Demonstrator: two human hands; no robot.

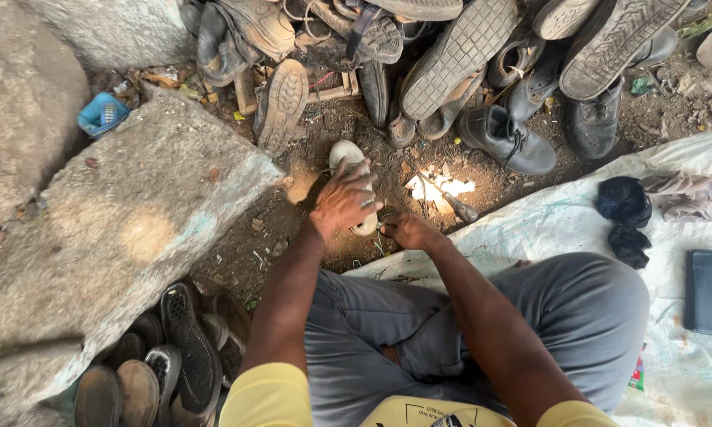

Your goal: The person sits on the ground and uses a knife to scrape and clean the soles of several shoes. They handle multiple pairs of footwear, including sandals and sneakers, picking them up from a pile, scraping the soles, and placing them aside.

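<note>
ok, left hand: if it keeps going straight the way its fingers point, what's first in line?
Hedged, depth unclear: the left hand already presses the pale shoe. Beyond that, bare dirt, then probably the black shoe in the pile.

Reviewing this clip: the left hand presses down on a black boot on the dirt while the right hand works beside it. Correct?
Not quite. The head view shows the left hand pressing a pale, whitish shoe, not a black boot. The right hand does work beside it on the dirt.

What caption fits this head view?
Left hand presses a pale shoe on dirt ground; right hand works beside it.
</note>
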